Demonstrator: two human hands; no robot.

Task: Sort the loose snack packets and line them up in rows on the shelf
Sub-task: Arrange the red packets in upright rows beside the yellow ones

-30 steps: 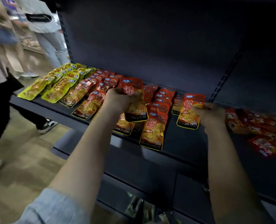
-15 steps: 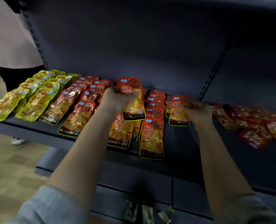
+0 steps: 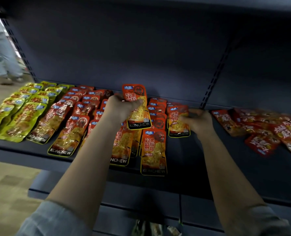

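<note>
A: Head view first: which way does the raised packet (image 3: 137, 106) point?

B: Its long axis runs up and down, nearly upright with a slight lean; the blue logo end is at the top, the black "KONCHEW" band at the bottom. It is red-orange foil with a picture of yellow noodle-like strips, held above the middle rows of the shelf (image 3: 184, 150).

A: And the left hand (image 3: 121, 108)?

B: Its fingers curl round the packet's left edge, gripping it.

A: The right hand (image 3: 199, 121)?

B: It rests on the shelf with its fingers curled onto the right edge of a second orange packet (image 3: 178, 121), which lies flat, long axis front to back, logo end toward the back panel, at the front of a short row.

A: The rest of the shelf?

B: The orange rows (image 3: 76, 126) lie overlapped like shingles, long axes front to back, black bands toward the front edge. The green packets (image 3: 22, 120) lie in similar rows at the far left. At the right, a loose red pile (image 3: 269, 132) lies at mixed angles, blurred.
</note>
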